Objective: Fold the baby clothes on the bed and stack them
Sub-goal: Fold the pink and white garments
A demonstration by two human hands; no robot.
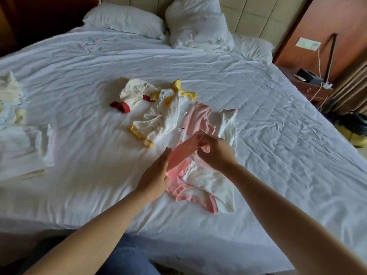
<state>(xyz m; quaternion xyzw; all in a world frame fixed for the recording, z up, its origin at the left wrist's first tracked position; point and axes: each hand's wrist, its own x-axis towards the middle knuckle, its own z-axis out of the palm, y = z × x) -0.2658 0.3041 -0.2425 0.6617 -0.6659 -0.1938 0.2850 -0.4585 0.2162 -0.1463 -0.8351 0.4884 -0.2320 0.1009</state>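
We have the pink-and-white cotton baby garment (200,175) spread on the white wrinkled bed sheet (278,135), near the front edge of the bed and a little right of centre. Its pink sleeve (178,155) is lifted off the sheet and stretched between our hands. Our right hand (215,150) pinches the far end of that sleeve, fingers closed on the cloth. Our left hand (156,173) lies flat-fingered along the sleeve's near side, touching it; whether it actually grips the cloth we cannot tell. The white body of the garment with its pink-trimmed leg openings lies flat below our hands.

Just behind it lies a crumpled white baby garment with yellow cuffs (158,114), touching the pink one at its far edge. Beside that, further left, sits a bunched cream baby garment with dark red cuffs (131,96).

At the left edge of the bed we see a stack of folded pale clothes (21,147), with more pale cloth (10,96) behind it. At the head of the bed lie a flat white pillow (123,19) and a bunched white duvet (198,24). A wooden nightstand (309,86) stands to the right.
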